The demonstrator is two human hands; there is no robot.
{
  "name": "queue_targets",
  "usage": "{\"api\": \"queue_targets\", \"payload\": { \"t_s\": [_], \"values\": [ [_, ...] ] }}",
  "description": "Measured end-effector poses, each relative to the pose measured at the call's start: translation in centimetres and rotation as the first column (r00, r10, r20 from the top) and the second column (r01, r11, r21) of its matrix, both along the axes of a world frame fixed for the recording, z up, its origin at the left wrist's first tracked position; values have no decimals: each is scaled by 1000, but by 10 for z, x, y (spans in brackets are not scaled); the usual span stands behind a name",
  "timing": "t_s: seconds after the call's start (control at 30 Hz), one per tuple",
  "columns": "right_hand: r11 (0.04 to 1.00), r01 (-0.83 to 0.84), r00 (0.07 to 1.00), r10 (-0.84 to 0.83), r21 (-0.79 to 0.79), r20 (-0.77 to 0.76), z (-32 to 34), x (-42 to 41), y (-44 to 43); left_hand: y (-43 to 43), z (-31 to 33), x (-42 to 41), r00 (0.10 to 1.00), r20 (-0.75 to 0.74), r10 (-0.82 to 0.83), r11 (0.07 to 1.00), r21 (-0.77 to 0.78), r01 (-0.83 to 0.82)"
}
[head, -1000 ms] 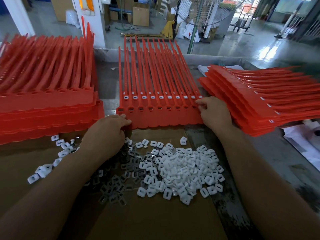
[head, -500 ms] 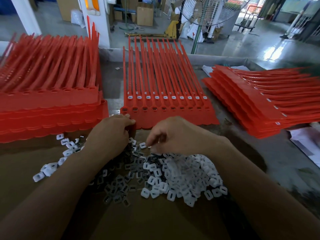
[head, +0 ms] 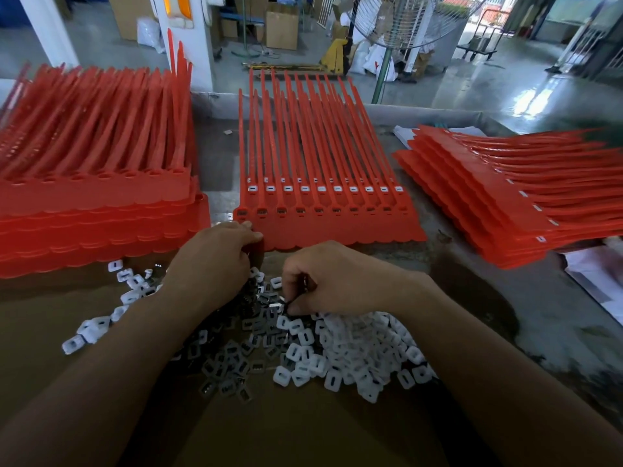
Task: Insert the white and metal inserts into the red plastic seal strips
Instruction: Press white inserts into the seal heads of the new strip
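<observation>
Our left hand (head: 215,261) has stayed where it was a second ago, thumb and curled fingers gripping the near left corner of the middle sheet of red seal strips (head: 337,227). Our right hand (head: 333,278) has changed most. A second ago it lay on that sheet's near right corner, and half a second ago it reached the loose parts. Now its fingers are curled tighter, tips down among the metal inserts (head: 232,362), pinching one where the dark pile meets the white inserts (head: 354,345). Both heaps lie on the brown cardboard (head: 303,433) just in front of us, with a few white pieces scattered off to the left. The middle sheet lies flat beyond our hands with its tails pointing away. It shows a row of white inserts seated across it and a nearer row of darker sockets. A thick stack of red strips (head: 101,224) sits to the left and a fanned stack (head: 488,203) to the right, both on the grey table (head: 472,288).
</observation>
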State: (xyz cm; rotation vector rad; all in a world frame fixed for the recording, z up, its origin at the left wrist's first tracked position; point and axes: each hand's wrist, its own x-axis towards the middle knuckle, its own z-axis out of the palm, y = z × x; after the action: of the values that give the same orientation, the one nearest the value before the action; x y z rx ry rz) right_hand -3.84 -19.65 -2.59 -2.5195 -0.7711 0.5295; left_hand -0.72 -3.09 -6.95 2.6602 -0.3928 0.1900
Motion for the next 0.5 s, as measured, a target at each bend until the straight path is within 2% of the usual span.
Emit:
{"api": "queue_targets", "payload": {
  "t_s": [0.27, 0.5],
  "values": [
    [990, 62, 998, -63, 129, -2, 5, 1, -7, 1, -1, 2, 1000, 0, 0, 1000, -8, 0],
    [983, 90, 995, -81, 163, -60, 5, 2, -9, 0, 0, 2, 1000, -5, 2, 1000, 16, -1]
  ]
}}
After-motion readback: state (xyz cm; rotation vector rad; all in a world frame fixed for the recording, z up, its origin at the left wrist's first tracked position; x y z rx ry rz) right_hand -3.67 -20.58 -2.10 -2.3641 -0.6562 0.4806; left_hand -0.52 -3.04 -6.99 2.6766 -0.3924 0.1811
